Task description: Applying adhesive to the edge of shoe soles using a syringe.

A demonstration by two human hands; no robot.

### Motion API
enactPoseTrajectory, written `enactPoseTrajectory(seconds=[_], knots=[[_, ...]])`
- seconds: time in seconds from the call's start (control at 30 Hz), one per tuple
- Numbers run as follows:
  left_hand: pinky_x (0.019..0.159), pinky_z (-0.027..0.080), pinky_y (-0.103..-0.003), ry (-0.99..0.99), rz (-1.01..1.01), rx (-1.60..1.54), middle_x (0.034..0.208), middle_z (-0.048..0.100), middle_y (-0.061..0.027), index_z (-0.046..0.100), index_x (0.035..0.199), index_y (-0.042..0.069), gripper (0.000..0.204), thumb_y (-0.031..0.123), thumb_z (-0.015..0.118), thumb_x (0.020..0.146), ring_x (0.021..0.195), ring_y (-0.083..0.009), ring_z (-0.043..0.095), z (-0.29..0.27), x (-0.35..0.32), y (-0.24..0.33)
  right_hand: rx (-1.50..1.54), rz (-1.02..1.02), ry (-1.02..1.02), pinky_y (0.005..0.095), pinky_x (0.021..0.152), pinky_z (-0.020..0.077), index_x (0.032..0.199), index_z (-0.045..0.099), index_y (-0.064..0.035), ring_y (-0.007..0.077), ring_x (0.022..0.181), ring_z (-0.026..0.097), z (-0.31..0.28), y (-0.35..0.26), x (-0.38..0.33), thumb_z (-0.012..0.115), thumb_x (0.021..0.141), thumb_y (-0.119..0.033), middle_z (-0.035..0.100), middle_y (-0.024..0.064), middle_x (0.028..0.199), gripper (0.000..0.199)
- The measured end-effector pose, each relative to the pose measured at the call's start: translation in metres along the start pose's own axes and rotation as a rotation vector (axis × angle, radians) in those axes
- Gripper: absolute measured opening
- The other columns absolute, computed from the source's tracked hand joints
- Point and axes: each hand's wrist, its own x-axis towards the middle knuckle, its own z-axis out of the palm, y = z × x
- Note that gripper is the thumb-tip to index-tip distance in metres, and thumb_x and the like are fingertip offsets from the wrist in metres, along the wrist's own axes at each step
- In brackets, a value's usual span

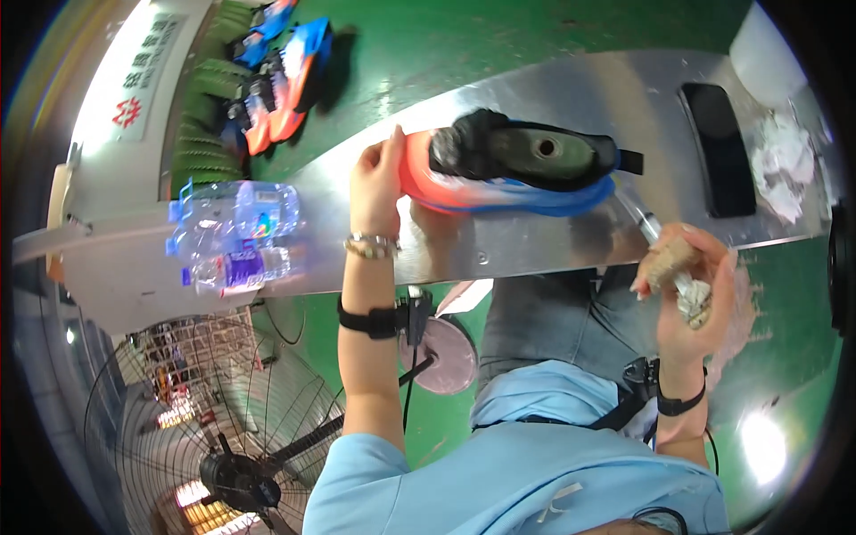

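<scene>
the shoe (524, 169), orange at the toe and blue toward the heel, rests on the metal table (437, 254), its opening facing up. the left hand (378, 185) is at the toe end, its fingers against the orange tip; how firmly they grip, or whether any are curled beneath, one cannot tell. the right hand (715, 275) is near the heel, apart from the shoe, its fingers closed around a slim syringe-like tool (646, 223) and a brownish block (672, 262), with a crumpled whitish wad (694, 305) by the palm. the tool's narrow end points toward the heel; whether it touches is unclear.
</scene>
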Motion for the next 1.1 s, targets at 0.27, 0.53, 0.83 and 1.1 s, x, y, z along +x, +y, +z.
enactPoseTrajectory(seconds=[0.27,0.53,0.83,1.1], knots=[[0.066,0.056,-0.025,-0.35,-0.295,-0.062,0.097,0.063,-0.0085,0.053,0.116,-0.005,0.036,0.022,0.055,0.092,0.083,-0.0123,0.063,-0.049,-0.119,-0.02,0.043,0.072,0.006,0.033,0.051,0.0444,0.116,0.05,-0.005,0.0272,0.062,0.057,0.005,0.002,-0.009,0.024,0.097,-0.043,0.055,0.0212,0.096,0.05],[0.087,0.048,-0.029,-0.648,-0.444,-0.456,0.11,0.061,-0.0116,0.046,0.121,-0.008,0.056,0.012,0.072,0.076,0.098,-0.0157,0.06,-0.011,-0.165,-0.048,0.013,0.109,0.038,0.0274,0.059,0.0496,0.111,0.055,0.0063,0.0175,0.065,0.061,0.013,-0.011,-0.019,0.021,0.099,-0.035,0.062,0.014,0.081,0.055],[0.089,0.047,-0.034,-0.722,-0.444,-0.646,0.11,0.059,-0.013,0.046,0.119,-0.005,0.055,0.012,0.072,0.073,0.1,-0.0203,0.06,0.024,-0.177,-0.062,-0.084,0.164,-0.097,0.0313,0.053,0.0481,0.112,0.05,-0.0048,0.0251,0.063,0.06,0.013,-0.034,-0.026,0.017,0.098,-0.041,0.055,0.0227,0.092,0.051],[0.091,0.046,-0.043,-0.877,-0.533,-1.003,0.117,0.054,-0.0111,0.038,0.128,0.002,0.068,0.014,0.073,0.071,0.107,-0.0236,0.056,0.081,-0.188,-0.063,-0.161,0.02,-0.131,0.0326,0.051,0.0497,0.117,0.044,-0.0073,0.0266,0.062,0.059,0.01,-0.063,-0.047,0.027,0.099,-0.035,0.051,0.0219,0.09,0.037]])
